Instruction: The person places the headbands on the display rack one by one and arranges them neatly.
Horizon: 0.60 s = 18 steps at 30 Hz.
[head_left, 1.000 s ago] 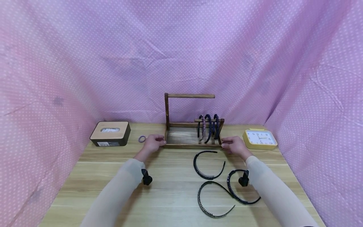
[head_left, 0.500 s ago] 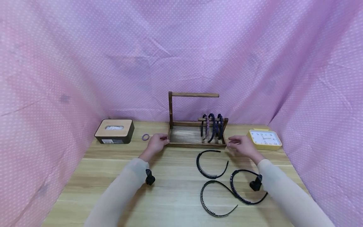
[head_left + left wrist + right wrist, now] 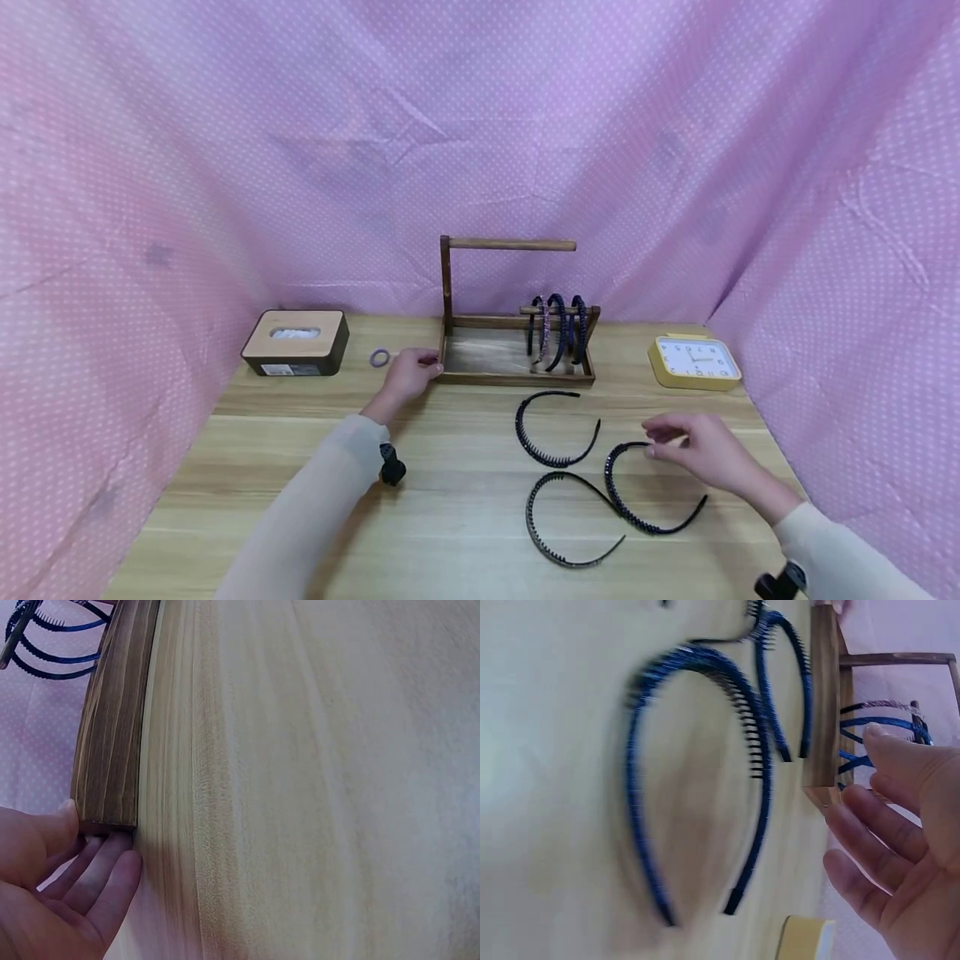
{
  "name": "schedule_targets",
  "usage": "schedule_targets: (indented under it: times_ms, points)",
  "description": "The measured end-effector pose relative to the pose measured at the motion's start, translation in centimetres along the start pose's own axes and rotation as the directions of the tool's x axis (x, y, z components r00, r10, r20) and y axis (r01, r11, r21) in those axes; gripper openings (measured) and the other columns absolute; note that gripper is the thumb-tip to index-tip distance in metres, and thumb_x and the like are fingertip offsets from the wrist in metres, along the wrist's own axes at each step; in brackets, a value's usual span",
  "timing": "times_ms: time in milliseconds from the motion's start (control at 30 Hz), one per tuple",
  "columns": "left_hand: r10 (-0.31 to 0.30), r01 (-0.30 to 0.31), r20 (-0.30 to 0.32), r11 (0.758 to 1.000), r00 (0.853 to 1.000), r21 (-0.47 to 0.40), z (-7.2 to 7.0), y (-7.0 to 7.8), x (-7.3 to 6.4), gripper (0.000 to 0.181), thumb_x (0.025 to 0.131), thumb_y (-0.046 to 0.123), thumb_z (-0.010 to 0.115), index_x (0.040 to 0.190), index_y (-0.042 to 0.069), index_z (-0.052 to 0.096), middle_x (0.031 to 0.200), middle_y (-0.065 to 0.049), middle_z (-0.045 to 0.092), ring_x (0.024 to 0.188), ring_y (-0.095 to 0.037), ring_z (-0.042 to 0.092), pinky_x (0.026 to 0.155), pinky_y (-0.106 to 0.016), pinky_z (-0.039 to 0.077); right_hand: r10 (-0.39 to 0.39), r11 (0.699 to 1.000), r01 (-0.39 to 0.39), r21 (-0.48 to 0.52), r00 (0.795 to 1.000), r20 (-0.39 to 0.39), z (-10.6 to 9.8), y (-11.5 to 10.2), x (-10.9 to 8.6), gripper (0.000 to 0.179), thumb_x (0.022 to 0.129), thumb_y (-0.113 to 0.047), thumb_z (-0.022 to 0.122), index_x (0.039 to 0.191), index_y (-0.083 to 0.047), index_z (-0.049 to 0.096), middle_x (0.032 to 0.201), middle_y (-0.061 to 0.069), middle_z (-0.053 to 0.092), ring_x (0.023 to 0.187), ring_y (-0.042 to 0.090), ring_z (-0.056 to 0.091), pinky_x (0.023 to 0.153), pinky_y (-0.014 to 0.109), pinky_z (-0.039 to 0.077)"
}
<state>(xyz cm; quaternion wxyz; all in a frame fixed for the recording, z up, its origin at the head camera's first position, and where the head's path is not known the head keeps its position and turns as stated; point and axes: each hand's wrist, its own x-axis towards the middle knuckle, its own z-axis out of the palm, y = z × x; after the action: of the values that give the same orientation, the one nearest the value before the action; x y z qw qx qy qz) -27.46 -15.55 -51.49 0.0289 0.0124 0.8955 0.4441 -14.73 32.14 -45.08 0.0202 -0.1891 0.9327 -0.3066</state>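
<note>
My left hand [image 3: 408, 373] touches the left end of a dark wooden rack [image 3: 517, 379], thumb and relaxed fingers at the corner of its front wall [image 3: 112, 742] in the left wrist view. Dark and sparkly headbands [image 3: 562, 321] hang on the rack's short lower bar. My right hand [image 3: 701, 450] hovers with loosely bent fingers over the upper end of a black toothed headband [image 3: 622, 510] on the table. In the right wrist view this headband [image 3: 635, 787] looks blue, and nothing is between the fingers. Two more headbands lie to its left, one higher [image 3: 551, 460] and one lower [image 3: 529, 510].
A tissue box [image 3: 294, 343] with a wooden top stands at the back left, with a small purple ring [image 3: 379, 357] beside it. At the back right is a yellow clock [image 3: 695, 363]. The rack's long upper bar [image 3: 517, 245] overhangs its tray. Pink dotted cloth surrounds the table.
My right hand has left the rack's right end and moved right and toward me, over the right headband. The left hand stays at the rack's left end.
</note>
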Motion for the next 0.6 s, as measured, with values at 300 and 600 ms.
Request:
schedule_targets:
  times_ms: [300,600]
  points:
    - [0.007,-0.007,-0.005,1.0,1.0,0.007,-0.2,0.2,0.1,0.039,0.098,0.012,0.069,0.133,-0.002,0.065,0.122,-0.02,0.072,0.117,-0.035,0.066,0.105,-0.049,0.05,-0.022,0.999,0.022,0.05,1.0,0.003,2.2,0.4,-5.1,0.032,0.085,-0.021,0.084,0.111,-0.004,0.075,0.101,0.008,0.078,0.088,0.009,0.071,0.068,0.026,0.058]
    - [0.019,-0.019,-0.002,1.0,1.0,0.011,0.0,-0.2,0.1,0.038,0.098,0.013,0.069,0.132,-0.003,0.066,0.12,-0.019,0.072,0.114,-0.034,0.067,0.103,-0.049,0.051,-0.083,0.992,0.083,0.092,0.997,-0.011,5.4,1.6,-7.4,0.034,0.081,-0.023,0.087,0.109,-0.007,0.076,0.098,0.003,0.078,0.082,0.004,0.069,0.066,0.026,0.057]
